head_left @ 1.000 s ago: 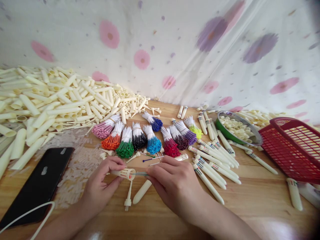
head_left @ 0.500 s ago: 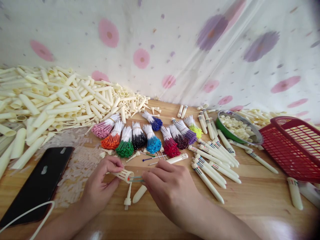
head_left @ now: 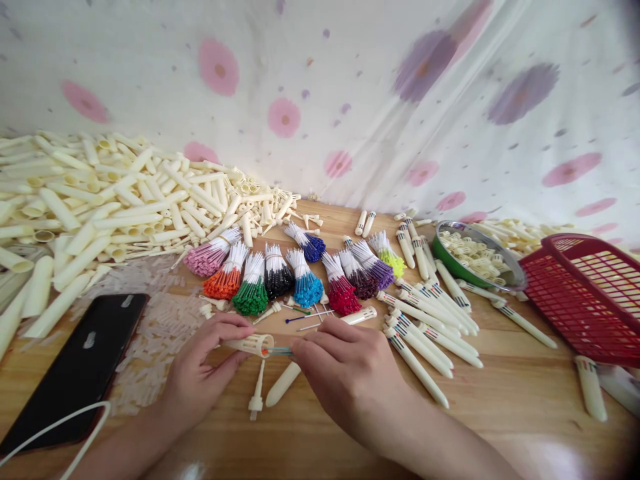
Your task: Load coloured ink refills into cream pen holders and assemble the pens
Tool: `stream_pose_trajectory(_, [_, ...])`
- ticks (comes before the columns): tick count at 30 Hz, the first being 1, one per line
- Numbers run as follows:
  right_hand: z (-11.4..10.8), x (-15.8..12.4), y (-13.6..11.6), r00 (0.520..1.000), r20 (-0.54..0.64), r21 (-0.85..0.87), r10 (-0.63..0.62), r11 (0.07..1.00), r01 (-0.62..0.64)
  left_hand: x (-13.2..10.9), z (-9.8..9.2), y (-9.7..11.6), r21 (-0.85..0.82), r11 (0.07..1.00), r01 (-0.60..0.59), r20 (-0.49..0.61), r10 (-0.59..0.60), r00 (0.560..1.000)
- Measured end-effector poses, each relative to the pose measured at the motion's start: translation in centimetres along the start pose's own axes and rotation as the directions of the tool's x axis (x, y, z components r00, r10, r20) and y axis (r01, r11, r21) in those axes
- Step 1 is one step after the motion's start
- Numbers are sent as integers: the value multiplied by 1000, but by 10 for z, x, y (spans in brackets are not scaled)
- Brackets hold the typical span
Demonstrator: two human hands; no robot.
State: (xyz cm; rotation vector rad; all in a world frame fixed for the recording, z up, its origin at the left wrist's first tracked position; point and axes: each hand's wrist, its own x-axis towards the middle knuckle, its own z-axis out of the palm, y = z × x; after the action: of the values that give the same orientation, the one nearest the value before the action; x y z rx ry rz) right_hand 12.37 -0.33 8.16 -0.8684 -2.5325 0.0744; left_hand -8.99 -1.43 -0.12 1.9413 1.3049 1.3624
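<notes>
My left hand (head_left: 213,357) pinches a cream slotted pen barrel part (head_left: 253,345), its round open end facing right. From the closed fingers of my right hand (head_left: 345,373), two thin teal prongs (head_left: 281,351), which look like tweezers, reach into that opening. A small orange piece (head_left: 266,350) shows at their tip, just inside the rim. Most of the teal tool is hidden by my fingers. Below the opening lies a narrow cream plunger-like part (head_left: 256,393). A plain cream pen barrel (head_left: 283,385) rests partly behind my right hand.
Bundled refills in several colours, such as green (head_left: 250,293), stand behind my hands. Assembled multicolour pens (head_left: 420,367) lie to the right, near a green bowl (head_left: 443,260) and red basket (head_left: 575,300). Cream tubes (head_left: 125,200) heap left, beyond a black phone (head_left: 80,367).
My right hand has shifted slightly right, and the orange piece has moved right within the opening. My left hand keeps its hold on the slotted barrel part.
</notes>
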Motion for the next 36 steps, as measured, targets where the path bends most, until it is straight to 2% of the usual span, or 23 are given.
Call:
stream_pose_trajectory(7, [-8, 2, 7, 996, 60, -33, -71, 997, 73, 1, -2, -1, 42, 999, -20, 177, 12, 984])
stream_pose_trajectory(11, [-7, 3, 8, 995, 68, -34, -72, 997, 75, -1, -2, -4, 65, 996, -52, 220, 37, 975])
stream_pose_trajectory(17, [-7, 4, 6, 994, 71, -27, -80, 996, 82, 0, -2, 0, 68, 995, -74, 211, 58, 976])
stream_pose_trajectory(22, [-11, 2, 9, 992, 90, -48, -83, 995, 88, 1, -1, 2, 42, 999, 21, 189, -29, 982])
stream_pose_trajectory(30, [-10, 2, 15, 992, 124, -70, -3, 997, 12, -1, 1, -2, 0, 994, 110, 126, -109, 986])
stream_pose_trajectory(34, [-7, 2, 26, 997, 70, 0, 30, 1000, -30, 1, 1, -2, -65, 980, 187, 120, -179, 977])
stream_pose_trajectory(36, [-5, 3, 35, 991, 111, 47, 78, 995, -83, 3, 0, -3, -99, 968, 230, 102, -220, 970])
